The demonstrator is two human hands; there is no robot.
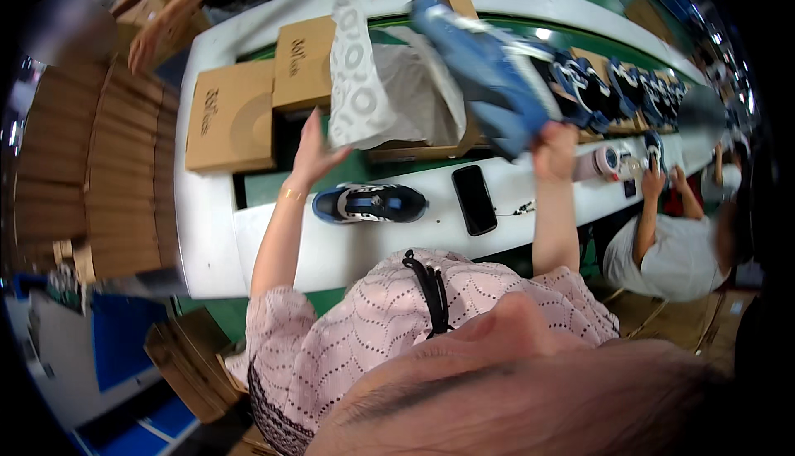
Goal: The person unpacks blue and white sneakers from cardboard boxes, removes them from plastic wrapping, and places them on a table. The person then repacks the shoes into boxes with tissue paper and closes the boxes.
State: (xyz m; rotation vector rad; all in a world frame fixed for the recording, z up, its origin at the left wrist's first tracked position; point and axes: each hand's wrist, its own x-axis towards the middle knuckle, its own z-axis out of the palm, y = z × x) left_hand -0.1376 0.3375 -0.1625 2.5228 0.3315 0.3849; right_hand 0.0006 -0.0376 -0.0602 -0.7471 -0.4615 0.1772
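In my right hand (555,151) is a blue-and-white sneaker (497,75), raised over the far side of the table and smeared by motion. My left hand (313,151) is open, its thumb and fingers apart, beside white tissue paper (360,83) printed with grey rings. I cannot tell whether it touches the paper. The paper stands up out of an open shoebox (414,151), and the sneaker partly covers its right side. On the table in front of me lies a second sneaker (370,204), dark blue, black and white, apart from both hands.
A black phone (474,199) lies right of the lone sneaker. Brown shoeboxes (232,116) stand at left, beyond them stacked cartons (120,174). Several sneakers (584,87) line the conveyor at right, near a pink cup (595,164). Co-workers' hands (654,181) show at right, another person's arm (178,13) far left.
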